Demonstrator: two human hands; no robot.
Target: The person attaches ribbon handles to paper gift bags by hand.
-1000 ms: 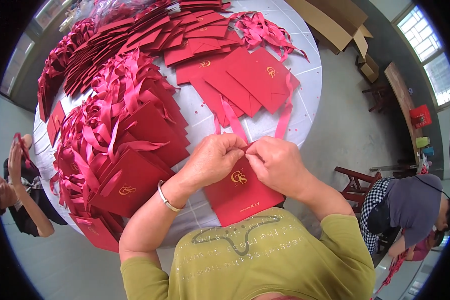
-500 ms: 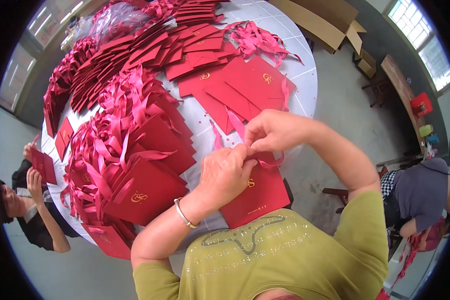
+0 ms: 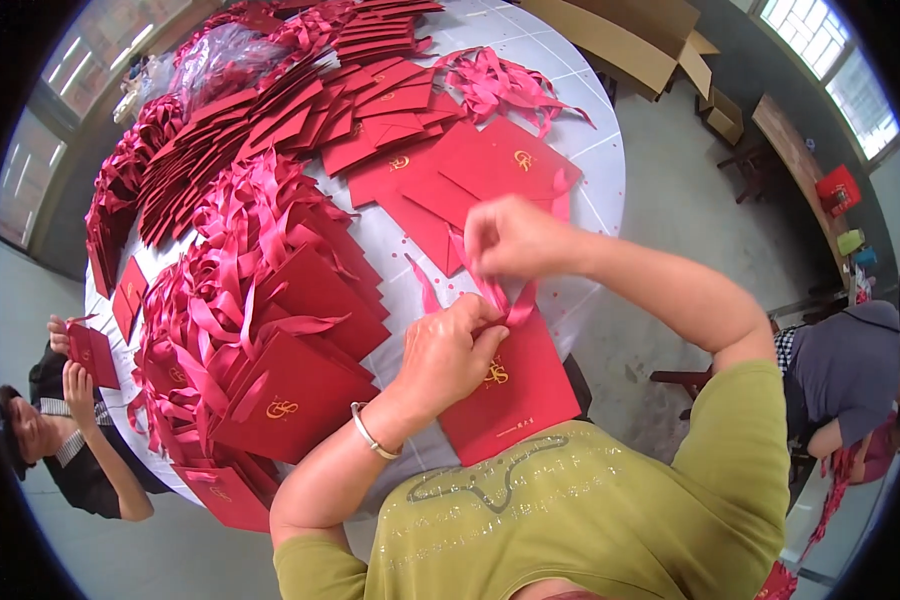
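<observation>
A flat red paper bag (image 3: 515, 405) with gold print lies in front of me, its lower edge close to my shirt. My left hand (image 3: 445, 355), with a bangle at the wrist, is closed at the bag's top edge, pinching the pink ribbon (image 3: 519, 304) there. Above it my right hand (image 3: 520, 240) is closed, fingertips curled on the upward-running part of that ribbon; the exact grip is partly hidden. Just beyond, several flat red bags (image 3: 425, 205) overlap. To the left stands a large stack of ribboned red bags (image 3: 320, 385).
The round white table (image 3: 595, 190) also carries more red bag stacks (image 3: 205, 150), loose pink ribbons (image 3: 500, 85) and a clear plastic bag (image 3: 220, 60). A co-worker (image 3: 80, 430) at left holds a small red bag. Another person (image 3: 850, 370) sits at right. Cardboard boxes (image 3: 620, 40) stand beyond.
My right hand has moved up and slightly left, away from my left hand, drawing the ribbon with it. The ribbon loop at the bag's top looks smaller. My left hand stays at the edge.
</observation>
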